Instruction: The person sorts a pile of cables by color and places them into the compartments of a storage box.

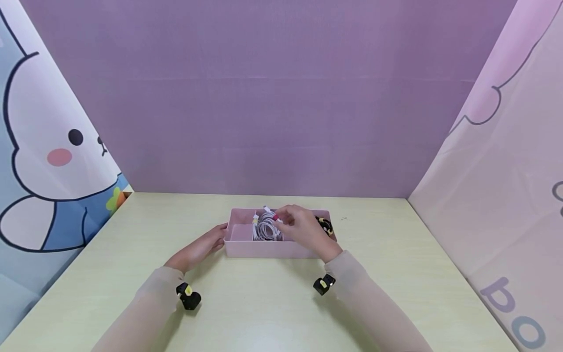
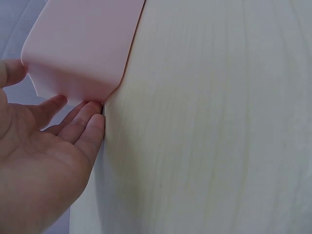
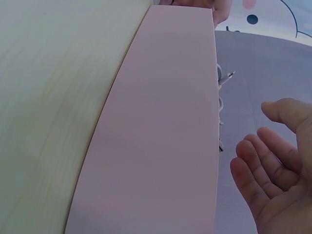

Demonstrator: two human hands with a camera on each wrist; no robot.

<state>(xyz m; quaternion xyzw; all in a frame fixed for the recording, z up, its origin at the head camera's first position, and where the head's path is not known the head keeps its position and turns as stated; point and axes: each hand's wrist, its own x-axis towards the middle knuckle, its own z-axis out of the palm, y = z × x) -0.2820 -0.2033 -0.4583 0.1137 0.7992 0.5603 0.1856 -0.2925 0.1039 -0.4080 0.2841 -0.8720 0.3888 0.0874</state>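
Observation:
A long pink divided box stands on the table. My left hand is at its left end; in the left wrist view the fingertips touch the end wall low down and the thumb is by the upper edge. Coiled white cables lie in a compartment left of the middle, one with a yellow tie and one with a red tie. Over the box, just right of these coils, hovers my right hand. The right wrist view shows its thumb and fingers apart, holding nothing. It hides part of the box's right half.
Dark coiled cables with yellow parts sit in the box's right end. The box's left compartment shows its bare floor. A pale wooden table lies beneath, with a purple panel behind and printed cloths at both sides.

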